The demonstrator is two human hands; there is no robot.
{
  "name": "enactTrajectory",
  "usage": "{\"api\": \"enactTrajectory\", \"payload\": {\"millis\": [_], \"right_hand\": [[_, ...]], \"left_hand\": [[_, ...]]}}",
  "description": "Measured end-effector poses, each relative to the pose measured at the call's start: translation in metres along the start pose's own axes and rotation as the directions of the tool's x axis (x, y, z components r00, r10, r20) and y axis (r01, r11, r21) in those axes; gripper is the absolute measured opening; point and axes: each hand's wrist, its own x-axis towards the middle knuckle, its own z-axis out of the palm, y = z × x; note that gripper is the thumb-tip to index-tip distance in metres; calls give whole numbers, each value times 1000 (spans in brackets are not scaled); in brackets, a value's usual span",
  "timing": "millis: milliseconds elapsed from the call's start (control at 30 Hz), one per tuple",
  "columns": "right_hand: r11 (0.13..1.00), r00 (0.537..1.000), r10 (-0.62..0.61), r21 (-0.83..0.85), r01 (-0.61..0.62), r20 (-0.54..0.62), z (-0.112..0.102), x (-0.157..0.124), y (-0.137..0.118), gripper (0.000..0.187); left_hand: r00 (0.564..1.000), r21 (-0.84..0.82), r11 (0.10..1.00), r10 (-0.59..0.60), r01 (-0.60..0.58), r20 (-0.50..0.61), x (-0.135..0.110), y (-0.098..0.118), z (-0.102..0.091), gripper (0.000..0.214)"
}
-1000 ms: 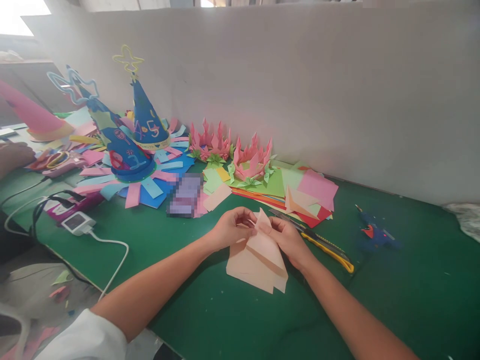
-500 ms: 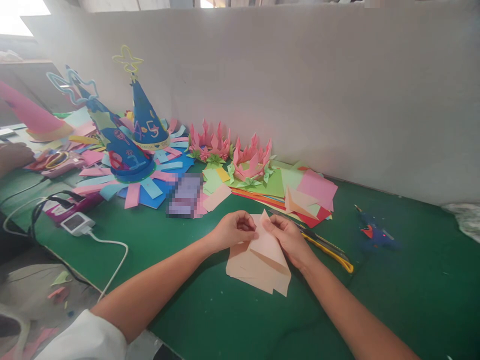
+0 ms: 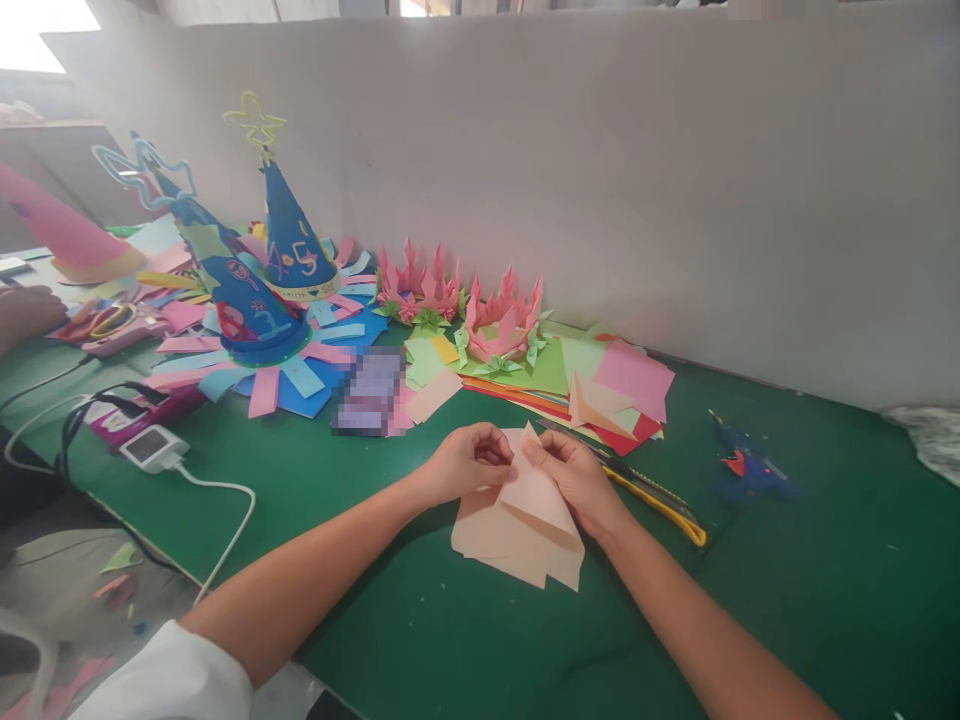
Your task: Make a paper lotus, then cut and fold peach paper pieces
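A folded peach sheet of paper (image 3: 525, 525) lies on the green table (image 3: 825, 580) in front of me. My left hand (image 3: 465, 462) pinches its upper left edge with curled fingers. My right hand (image 3: 574, 472) grips the pointed top flap from the right, thumb and fingers pressed on the paper. Both hands meet at the sheet's upper tip, which is lifted a little off the table.
A yellow utility knife (image 3: 660, 505) lies just right of my right hand. A blue glue gun (image 3: 746, 465) sits farther right. Stacked coloured paper (image 3: 600, 385), pink paper crowns (image 3: 502, 320), blue cone hats (image 3: 289, 235) and a charger (image 3: 154, 447) with cable fill the left. Another person's hand (image 3: 26, 310) is at far left.
The pointed flap has been pressed slightly lower and to the right, and the sheet's lower right corner shifted a little. Both hands stay at the top tip.
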Motion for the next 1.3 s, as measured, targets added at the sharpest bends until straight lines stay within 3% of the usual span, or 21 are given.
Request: {"api": "enactTrajectory", "payload": {"millis": [967,1300], "right_hand": [[987,991,-111,-125,101,-75,5,-2,4,40],[975,985,-160,-166,148,-59,4,-1,6,37]], "left_hand": [[1000,31,1000,1,-1,2,-2,1,0,28],[995,225,970,90,-96,33,-2,5,0,16]]}}
